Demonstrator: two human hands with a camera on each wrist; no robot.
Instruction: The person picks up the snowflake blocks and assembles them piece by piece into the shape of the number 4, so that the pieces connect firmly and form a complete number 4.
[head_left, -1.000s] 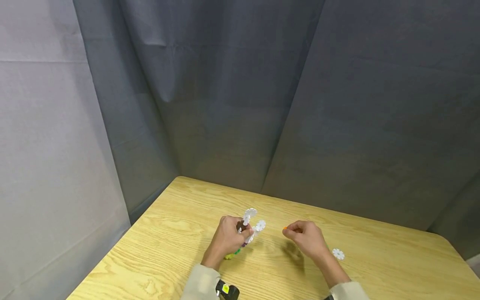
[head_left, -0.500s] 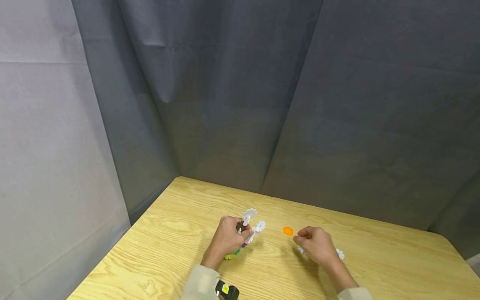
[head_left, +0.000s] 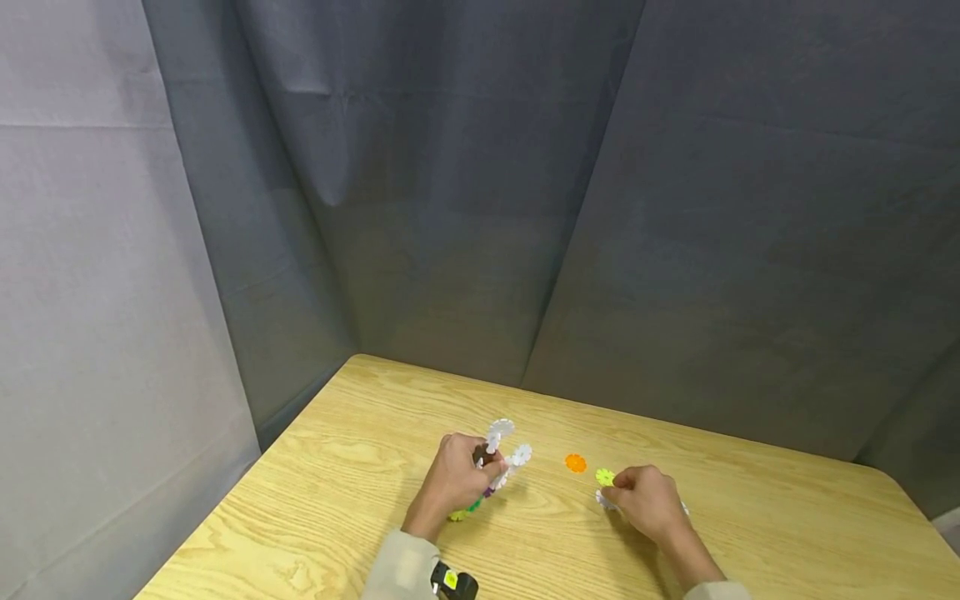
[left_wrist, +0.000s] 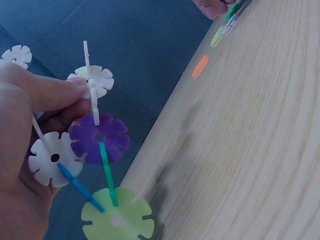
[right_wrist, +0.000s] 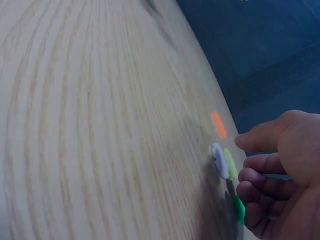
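Left hand (head_left: 459, 477) holds a cluster of notched discs (left_wrist: 92, 145) lifted off the table (head_left: 337, 500): white, purple and pale green discs slotted edge to edge, with thin blue and green pieces between them. Thumb and fingers pinch it near its white upper discs, which likely keeps the open slots of the lower discs free. The hand is curled, wrist low near the table, cluster sticking up and away from the palm.

Right hand (head_left: 647, 502) rests low on the table well apart from the left. Its fingers are curled, tips at a yellow-green disc (head_left: 604, 477) and a white disc (right_wrist: 219, 160) lying just beside each other; something green (right_wrist: 239, 209) shows under the fingers, and a firm pinch cannot be confirmed. An orange disc (head_left: 575, 462) lies flat just beyond, apart from the hand.
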